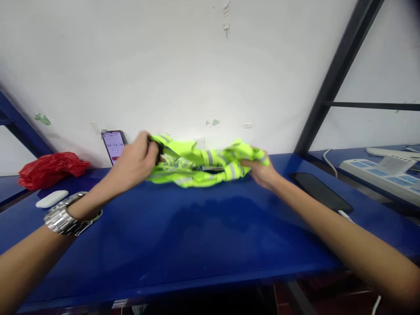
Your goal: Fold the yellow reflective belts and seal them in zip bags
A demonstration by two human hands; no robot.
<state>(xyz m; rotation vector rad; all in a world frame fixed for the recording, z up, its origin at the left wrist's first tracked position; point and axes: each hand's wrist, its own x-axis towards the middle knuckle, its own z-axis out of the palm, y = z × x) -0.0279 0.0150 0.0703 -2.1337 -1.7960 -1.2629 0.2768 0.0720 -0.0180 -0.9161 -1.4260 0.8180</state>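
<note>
A neon-yellow reflective vest (210, 157) with silvery grey stripes is stretched between my two hands, bunched into strips and held above the blue table (203, 236). My left hand (139, 155) is closed around its left end, where a dark part shows by the fingers. At the right end, my right hand (260, 170) grips the bunched cloth. Through the loop of fabric, more yellow cloth and a small object are partly visible behind; I cannot make that object out. Motion blurs both hands slightly. A metal watch (67, 216) is on my left wrist.
A phone (114, 145) showing a timer leans on the white wall. To the left lie a red plastic bag (52, 169) and a white case (52, 199). On the right are a dark phone (321, 191) with a cable, a power strip (387, 175) and a black metal post (324, 92).
</note>
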